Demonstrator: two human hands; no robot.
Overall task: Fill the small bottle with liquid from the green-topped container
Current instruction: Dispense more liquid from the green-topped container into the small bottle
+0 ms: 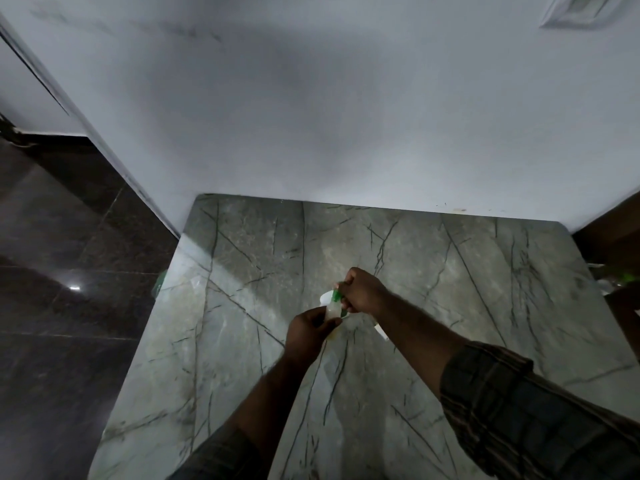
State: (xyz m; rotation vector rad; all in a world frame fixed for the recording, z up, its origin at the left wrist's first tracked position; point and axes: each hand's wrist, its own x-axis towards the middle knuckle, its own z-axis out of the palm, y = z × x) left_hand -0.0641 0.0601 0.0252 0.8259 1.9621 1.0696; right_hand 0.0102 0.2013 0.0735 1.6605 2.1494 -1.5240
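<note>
Over the middle of the grey-green marble table (pixel 450 306), my left hand (pixel 308 330) grips the lower body of a small translucent bottle (pixel 333 311). My right hand (pixel 362 291) is closed over the green top (pixel 336 295) just above it. A white rounded object (pixel 325 296) shows behind the bottle, mostly hidden by my hands. Whether the green top belongs to the bottle or to a separate container cannot be told.
A small white piece (pixel 381 331) lies on the table under my right forearm. The table's far edge meets a white wall (pixel 346 116). Dark tiled floor (pixel 69 306) lies to the left, with a greenish object (pixel 160 284) at the table's left edge. Dark clutter (pixel 620 282) sits at the right.
</note>
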